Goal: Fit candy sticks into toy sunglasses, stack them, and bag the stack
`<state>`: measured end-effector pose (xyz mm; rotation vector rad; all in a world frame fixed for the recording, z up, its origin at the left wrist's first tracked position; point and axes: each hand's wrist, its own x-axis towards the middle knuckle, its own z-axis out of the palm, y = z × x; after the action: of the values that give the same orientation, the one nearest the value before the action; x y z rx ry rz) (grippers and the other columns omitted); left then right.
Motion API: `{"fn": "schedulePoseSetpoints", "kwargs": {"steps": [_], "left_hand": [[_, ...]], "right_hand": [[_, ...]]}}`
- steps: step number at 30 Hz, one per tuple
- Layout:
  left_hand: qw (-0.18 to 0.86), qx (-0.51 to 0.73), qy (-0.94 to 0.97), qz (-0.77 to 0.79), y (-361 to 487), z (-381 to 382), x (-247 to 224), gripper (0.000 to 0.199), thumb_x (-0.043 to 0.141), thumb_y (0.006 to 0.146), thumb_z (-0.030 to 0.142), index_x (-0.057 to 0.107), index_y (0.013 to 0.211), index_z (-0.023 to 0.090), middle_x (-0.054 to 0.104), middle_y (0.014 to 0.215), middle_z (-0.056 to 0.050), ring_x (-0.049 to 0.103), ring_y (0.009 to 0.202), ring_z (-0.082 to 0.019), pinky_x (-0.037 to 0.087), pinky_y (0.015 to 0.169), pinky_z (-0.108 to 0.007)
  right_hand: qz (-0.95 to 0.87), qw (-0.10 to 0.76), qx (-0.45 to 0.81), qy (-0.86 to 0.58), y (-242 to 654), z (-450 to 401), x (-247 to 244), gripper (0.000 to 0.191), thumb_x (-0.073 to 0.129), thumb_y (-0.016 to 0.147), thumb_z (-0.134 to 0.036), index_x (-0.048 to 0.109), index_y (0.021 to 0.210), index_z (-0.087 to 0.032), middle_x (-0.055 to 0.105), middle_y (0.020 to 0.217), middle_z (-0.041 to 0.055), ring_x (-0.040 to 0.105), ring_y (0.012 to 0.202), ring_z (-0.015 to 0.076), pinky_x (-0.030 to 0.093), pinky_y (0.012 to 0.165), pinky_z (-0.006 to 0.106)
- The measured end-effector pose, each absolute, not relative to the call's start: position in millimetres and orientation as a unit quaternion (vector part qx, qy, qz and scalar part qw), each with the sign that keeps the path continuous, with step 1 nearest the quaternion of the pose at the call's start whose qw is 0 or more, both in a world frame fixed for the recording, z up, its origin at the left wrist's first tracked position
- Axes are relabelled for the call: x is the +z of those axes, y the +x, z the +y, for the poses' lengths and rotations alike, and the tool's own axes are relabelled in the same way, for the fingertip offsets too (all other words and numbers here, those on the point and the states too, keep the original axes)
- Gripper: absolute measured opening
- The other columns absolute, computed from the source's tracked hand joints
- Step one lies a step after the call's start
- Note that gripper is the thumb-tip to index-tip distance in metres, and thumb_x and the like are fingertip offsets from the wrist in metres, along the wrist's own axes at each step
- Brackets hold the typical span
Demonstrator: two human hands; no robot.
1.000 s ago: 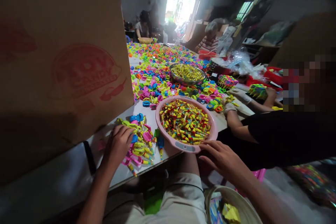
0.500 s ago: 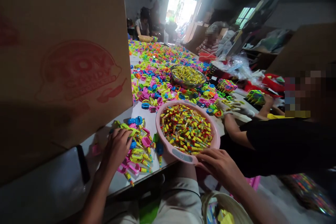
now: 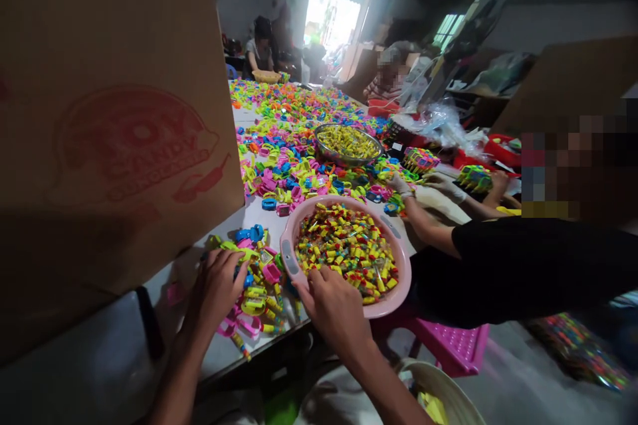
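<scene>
A pink basin [image 3: 401, 279] full of small yellow-and-red tubes stands at the table's front edge. My right hand [image 3: 331, 305] is at the basin's near left rim, fingers curled over it and thumb outside. Left of the basin lies a pile of toy watch-like pieces and candy tubes [image 3: 255, 301] in pink, blue and yellow-green. My left hand [image 3: 219, 282] rests on the upper left of this pile, its fingers spread over yellow-green pieces.
A printed cardboard box [image 3: 124, 133] rises at the left. Behind the basin, a metal bowl [image 3: 349, 144] of yellow pieces sits among scattered toys. At the right a person's gloved hands [image 3: 441, 187] reach over the table. A pink stool [image 3: 456, 342] and a bin [image 3: 448, 392] are below.
My right hand has moved left along the basin's near rim. The basin has turned, its handles now at left and upper right. My left hand stays on the pile.
</scene>
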<state>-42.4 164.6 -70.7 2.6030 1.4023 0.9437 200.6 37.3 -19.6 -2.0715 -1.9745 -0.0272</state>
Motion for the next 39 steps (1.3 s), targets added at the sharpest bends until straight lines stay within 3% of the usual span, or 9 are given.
{"fn": "schedulePoseSetpoints", "kwargs": {"steps": [3,7,16,22,28,31,35,39], "left_hand": [[0.016,0.297,0.839,0.455,-41,166,-72,0.018,0.059,0.107,0.026,0.075,0.112,0.020,0.079,0.114,-0.012,0.066,0.112,-0.035,0.053,0.102,-0.047],[0.016,0.291,0.843,0.453,-40,167,-71,0.018,0.059,0.107,0.026,0.076,0.110,0.019,0.079,0.111,-0.012,0.066,0.110,-0.035,0.053,0.099,-0.047],[0.023,0.310,0.844,0.437,-50,162,-66,0.013,0.063,0.108,0.025,0.076,0.107,0.021,0.080,0.106,-0.007,0.065,0.098,-0.030,0.049,0.093,-0.042],[0.094,0.354,0.823,0.435,-42,166,-46,0.020,0.061,0.110,0.027,0.074,0.096,0.022,0.078,0.096,-0.004,0.068,0.093,-0.024,0.049,0.090,-0.037],[0.199,0.275,0.843,0.418,11,259,-27,0.021,0.067,0.104,0.030,0.079,0.089,0.021,0.080,0.091,-0.005,0.073,0.091,-0.023,0.054,0.091,-0.035],[0.209,0.228,0.848,0.431,42,330,-38,0.014,0.072,0.100,0.027,0.082,0.096,0.017,0.081,0.099,-0.007,0.075,0.097,-0.024,0.058,0.098,-0.040],[0.217,0.188,0.844,0.454,64,389,-59,0.027,0.076,0.104,0.040,0.076,0.117,0.016,0.077,0.121,-0.009,0.074,0.112,-0.026,0.061,0.103,-0.050],[0.246,0.146,0.843,0.456,68,400,-69,0.030,0.076,0.106,0.043,0.074,0.118,0.016,0.077,0.117,-0.008,0.075,0.103,-0.023,0.065,0.094,-0.045]], "right_hand": [[-0.678,0.139,0.006,-0.722,183,61,-10,0.026,0.062,0.116,-0.040,0.076,0.111,-0.018,0.079,0.099,0.0122,0.076,0.088,0.0274,0.042,0.067,0.033],[-0.680,0.158,0.015,-0.716,188,74,0,0.029,0.063,0.115,-0.043,0.076,0.106,-0.019,0.081,0.097,0.0098,0.077,0.081,0.0256,0.042,0.065,0.032],[-0.726,0.200,0.053,-0.656,291,56,11,0.014,0.063,0.114,-0.028,0.075,0.111,-0.022,0.077,0.115,0.0087,0.073,0.108,0.0267,0.054,0.091,0.036],[-0.776,0.106,0.013,-0.622,260,70,-2,0.023,0.061,0.113,-0.030,0.076,0.100,-0.020,0.073,0.109,0.0129,0.063,0.107,0.0327,0.051,0.096,0.047],[-0.741,0.066,0.044,-0.667,240,79,-6,0.024,0.064,0.112,-0.032,0.077,0.100,-0.018,0.074,0.113,0.0149,0.062,0.115,0.0364,0.047,0.096,0.050],[-0.729,0.069,0.058,-0.678,239,80,-6,0.023,0.063,0.111,-0.026,0.079,0.097,-0.018,0.076,0.112,0.0145,0.062,0.117,0.0379,0.047,0.095,0.052],[-0.712,0.105,0.068,-0.691,234,78,-12,0.018,0.068,0.105,-0.022,0.079,0.091,-0.020,0.078,0.113,0.0132,0.063,0.115,0.0369,0.047,0.093,0.052],[-0.712,0.131,0.066,-0.687,231,76,-23,0.013,0.072,0.104,-0.024,0.078,0.093,-0.022,0.077,0.113,0.0124,0.065,0.112,0.0359,0.048,0.094,0.051]]}}
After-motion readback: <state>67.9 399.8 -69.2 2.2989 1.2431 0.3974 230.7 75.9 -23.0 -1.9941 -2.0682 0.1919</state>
